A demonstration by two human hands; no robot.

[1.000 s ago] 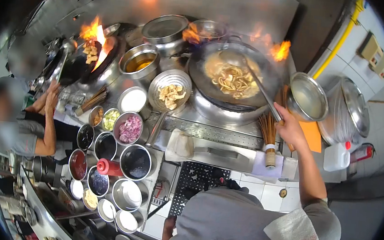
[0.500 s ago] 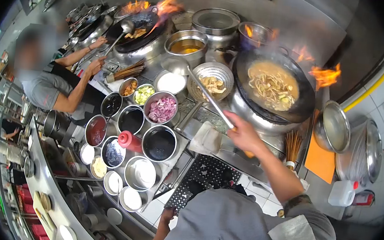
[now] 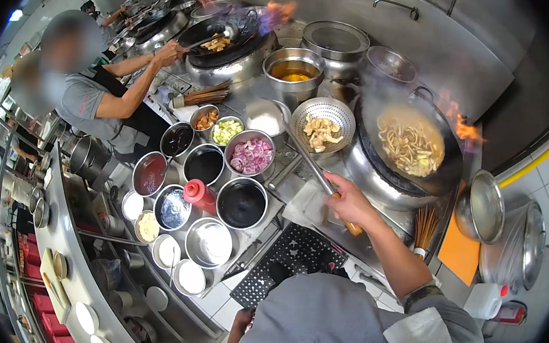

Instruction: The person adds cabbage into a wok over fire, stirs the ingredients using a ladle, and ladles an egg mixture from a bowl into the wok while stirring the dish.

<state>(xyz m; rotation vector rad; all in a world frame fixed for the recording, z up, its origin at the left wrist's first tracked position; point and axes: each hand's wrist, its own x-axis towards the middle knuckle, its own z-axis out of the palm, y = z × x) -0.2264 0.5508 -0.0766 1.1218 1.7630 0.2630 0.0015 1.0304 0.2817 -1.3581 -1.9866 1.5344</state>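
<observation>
Ladle (image 3: 315,166) over at the ingredient pots while noodles (image 3: 407,144) steam in the wok (image 3: 451,164)

The right hand (image 3: 350,202), right of the frame's centre, is clamped around the ladle's handle. The ladle slants up and leftward, its bowl by the right side of a pot (image 3: 252,103) with white contents (image 3: 264,120). Whether the bowl dips in or hovers just above, I cannot tell. The left hand (image 3: 243,317) hangs at the bottom centre beside the body, well apart from the right; I cannot tell whether it holds anything.

The noodles lie in brownish sauce at the upper right, with flames (image 3: 466,128) by the wok's far right edge. Between the wok and the pot sits a perforated strainer (image 3: 343,115) bearing pale cooked pieces (image 3: 320,134).

The step in hand looks like fetching an ingredient mid-cooking. Carrying a scoop to the wok would call for keeping the bowl level and lifting it clear of the strainer; the steam calls for care with the wrist.
</observation>
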